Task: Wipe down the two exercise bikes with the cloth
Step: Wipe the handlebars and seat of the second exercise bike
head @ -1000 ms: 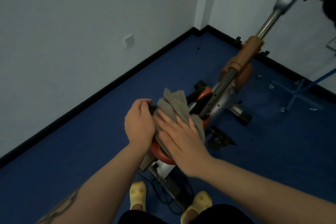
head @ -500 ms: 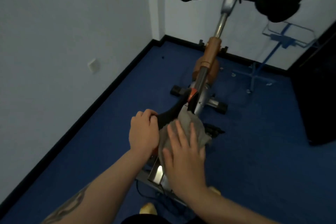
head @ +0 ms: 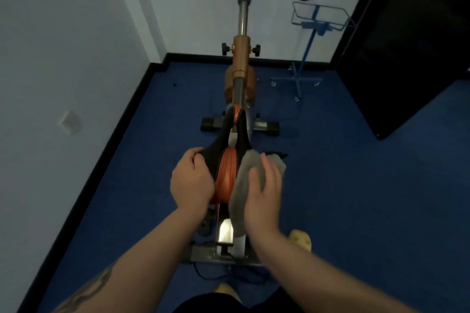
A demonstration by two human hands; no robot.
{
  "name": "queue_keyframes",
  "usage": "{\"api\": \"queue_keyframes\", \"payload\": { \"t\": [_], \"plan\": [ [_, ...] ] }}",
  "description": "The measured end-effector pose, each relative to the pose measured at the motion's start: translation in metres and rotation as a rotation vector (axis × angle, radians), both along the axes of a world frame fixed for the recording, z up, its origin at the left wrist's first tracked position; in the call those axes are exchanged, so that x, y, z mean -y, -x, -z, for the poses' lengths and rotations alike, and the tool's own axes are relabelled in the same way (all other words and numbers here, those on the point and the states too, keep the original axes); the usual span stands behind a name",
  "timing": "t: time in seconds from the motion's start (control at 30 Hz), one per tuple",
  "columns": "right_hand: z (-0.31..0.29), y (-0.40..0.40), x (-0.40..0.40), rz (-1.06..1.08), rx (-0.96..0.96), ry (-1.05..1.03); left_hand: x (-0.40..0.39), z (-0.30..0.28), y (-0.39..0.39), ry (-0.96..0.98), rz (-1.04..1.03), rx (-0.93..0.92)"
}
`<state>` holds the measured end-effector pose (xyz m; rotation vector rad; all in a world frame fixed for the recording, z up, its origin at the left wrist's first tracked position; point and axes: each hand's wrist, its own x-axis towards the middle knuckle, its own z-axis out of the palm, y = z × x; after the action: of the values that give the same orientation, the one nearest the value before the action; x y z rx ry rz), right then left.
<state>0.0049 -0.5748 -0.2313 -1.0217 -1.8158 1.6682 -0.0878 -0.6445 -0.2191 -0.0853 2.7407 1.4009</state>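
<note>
One exercise bike (head: 240,63) stands straight ahead of me, orange and silver, with black handlebars at the top. Its black and orange saddle (head: 227,160) is right below me. My left hand (head: 192,180) grips the saddle's left edge with curled fingers. A grey cloth (head: 244,175) lies draped over the saddle's right side. My right hand (head: 264,193) presses the cloth against the saddle with straight fingers. No second bike is in view.
A pale wall with a socket (head: 70,122) runs along the left. A blue wire stand on wheels (head: 309,40) is behind the bike to the right, beside a black door (head: 412,40). Blue carpet surrounds the bike. My yellow slipper (head: 301,237) is by the rear base.
My view has swung to line up behind the bike. My right hand has slid the cloth from the saddle's top down to its right side, baring the orange centre. My left hand stays gripping.
</note>
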Motion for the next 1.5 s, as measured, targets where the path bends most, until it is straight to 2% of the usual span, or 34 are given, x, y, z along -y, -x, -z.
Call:
{"api": "queue_keyframes", "payload": {
  "t": [0.1,0.13,0.17,0.2,0.27,0.3,0.4,0.43,0.5,0.57,0.63,0.73,0.83,0.93,1.03,1.13,1.23,1.33,1.4,1.5],
  "plan": [
    [-0.010,0.024,-0.046,-0.002,0.185,0.425,0.001,-0.001,-0.001,0.007,0.021,0.004],
    [-0.013,0.024,-0.053,-0.026,0.211,0.504,0.002,0.000,-0.001,0.004,0.019,-0.001],
    [-0.013,0.023,-0.052,-0.032,0.227,0.487,0.002,0.001,-0.001,-0.002,0.011,-0.005],
    [-0.010,0.020,-0.044,-0.027,0.239,0.367,0.002,0.002,-0.001,-0.008,0.004,-0.008],
    [-0.006,0.006,-0.009,-0.020,0.201,-0.026,0.001,0.002,0.000,-0.016,0.005,-0.009],
    [-0.007,-0.002,0.006,-0.081,0.182,-0.230,0.001,0.002,0.000,-0.021,0.006,-0.013],
    [-0.010,-0.006,-0.005,-0.404,0.326,-0.791,0.001,0.002,-0.001,-0.042,-0.001,-0.054],
    [-0.015,0.002,-0.017,-0.530,0.379,-0.906,0.002,0.003,-0.001,-0.050,-0.003,-0.071],
    [-0.026,0.025,-0.034,-0.703,0.451,-0.935,0.002,0.004,-0.001,-0.087,-0.019,-0.086],
    [-0.032,0.045,-0.037,-0.764,0.485,-0.911,0.001,0.004,-0.001,-0.131,-0.043,-0.073],
    [-0.033,0.043,-0.036,-0.839,0.479,-1.005,0.002,0.003,-0.002,-0.175,-0.055,-0.034],
    [-0.031,0.014,-0.053,-1.071,0.301,-1.179,0.007,0.002,-0.003,-0.229,-0.010,-0.010],
    [-0.031,0.016,-0.073,-1.322,0.214,-1.208,0.010,0.004,-0.012,-0.311,-0.014,-0.017],
    [-0.034,0.041,-0.069,-1.436,0.192,-1.244,0.004,0.008,-0.029,-0.472,-0.191,-0.037],
    [-0.040,0.073,-0.064,-1.592,0.147,-1.175,-0.009,0.012,-0.051,-0.566,-0.389,-0.080],
    [-0.043,0.094,-0.063,-1.699,0.108,-1.152,-0.019,0.013,-0.062,-0.563,-0.510,-0.077],
    [-0.037,0.088,-0.071,-1.736,-0.081,-1.243,-0.024,0.008,-0.069,-0.559,-0.549,-0.105],
    [-0.037,0.100,-0.079,-1.901,-0.221,-1.315,-0.037,0.007,-0.087,-0.543,-0.619,-0.130],
    [-0.044,0.119,-0.070,-2.014,-0.198,-1.312,-0.049,0.008,-0.095,-0.491,-0.654,-0.099],
    [-0.049,0.142,-0.042,-2.104,-0.107,-1.202,-0.064,0.004,-0.100,-0.429,-0.721,-0.037]
  ]
}}
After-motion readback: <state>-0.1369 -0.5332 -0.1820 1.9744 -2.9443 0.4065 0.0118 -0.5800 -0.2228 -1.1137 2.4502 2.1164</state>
